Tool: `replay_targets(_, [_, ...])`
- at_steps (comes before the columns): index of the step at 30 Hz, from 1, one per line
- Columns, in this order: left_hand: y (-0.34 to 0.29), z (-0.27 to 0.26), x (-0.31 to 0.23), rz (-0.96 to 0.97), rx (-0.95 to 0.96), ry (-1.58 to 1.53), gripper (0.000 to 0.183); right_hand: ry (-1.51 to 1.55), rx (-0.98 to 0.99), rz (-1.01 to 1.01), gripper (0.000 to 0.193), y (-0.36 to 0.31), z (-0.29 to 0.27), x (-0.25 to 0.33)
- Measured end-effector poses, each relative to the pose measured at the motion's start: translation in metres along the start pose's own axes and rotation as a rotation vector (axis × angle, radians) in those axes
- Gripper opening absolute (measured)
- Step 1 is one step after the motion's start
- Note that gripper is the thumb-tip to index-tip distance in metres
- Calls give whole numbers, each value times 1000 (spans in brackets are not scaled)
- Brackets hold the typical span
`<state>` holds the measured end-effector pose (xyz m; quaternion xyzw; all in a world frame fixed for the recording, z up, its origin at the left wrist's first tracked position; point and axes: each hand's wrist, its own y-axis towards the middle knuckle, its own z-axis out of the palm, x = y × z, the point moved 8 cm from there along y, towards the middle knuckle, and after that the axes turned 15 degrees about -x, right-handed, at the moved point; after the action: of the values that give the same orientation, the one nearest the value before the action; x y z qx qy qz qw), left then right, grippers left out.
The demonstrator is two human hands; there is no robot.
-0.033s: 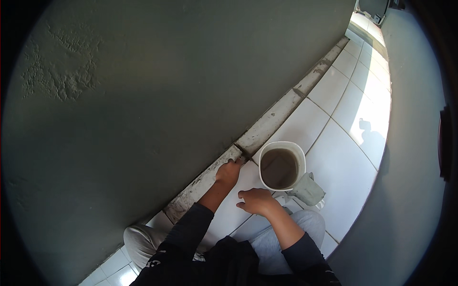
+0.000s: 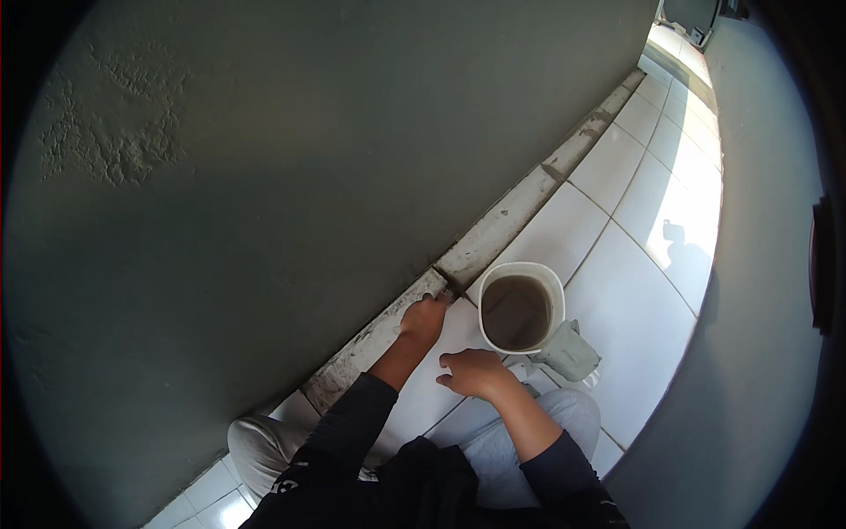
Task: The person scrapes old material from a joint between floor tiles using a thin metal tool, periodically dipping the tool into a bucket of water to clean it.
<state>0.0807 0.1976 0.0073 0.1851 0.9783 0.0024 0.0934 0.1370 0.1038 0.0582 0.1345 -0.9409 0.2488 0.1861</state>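
Observation:
My left hand (image 2: 423, 319) is closed at the gap between two pieces of worn white skirting (image 2: 370, 331) at the foot of the grey wall. Its fingertips touch a small dark thing at that joint, too hidden to name. My right hand (image 2: 476, 373) hovers over the white floor tiles, thumb and forefinger apart, with nothing seen between them. Just beyond it stands a white tub (image 2: 559, 295) holding murky brown water (image 2: 515, 309), in which a squarish shape shows dimly. Against the tub's near right side lies a crumpled grey piece (image 2: 571, 353) on something white.
A tall grey wall (image 2: 308, 159) with a rough patch rises on the left, and a paler wall (image 2: 767, 176) bounds the right. Between them a strip of white tiles (image 2: 634, 273) runs away toward a sunlit far end. My bent knees (image 2: 568, 419) flank my arms.

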Motion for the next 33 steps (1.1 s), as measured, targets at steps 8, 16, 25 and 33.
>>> replay_targets(8, [0,1,-5,-81,-5,32,30,-8,-12,-3,36,2,5,-3])
replay_targets(16, [8,-3,-9,-120,11,43,21,-2,-12,9,36,1,2,-5])
replay_targets(25, [8,-13,-8,-109,97,-6,19,2,25,40,36,-1,0,-8])
replay_targets(33, [-1,-14,-8,-59,109,-41,21,28,46,63,37,-4,-3,-10])
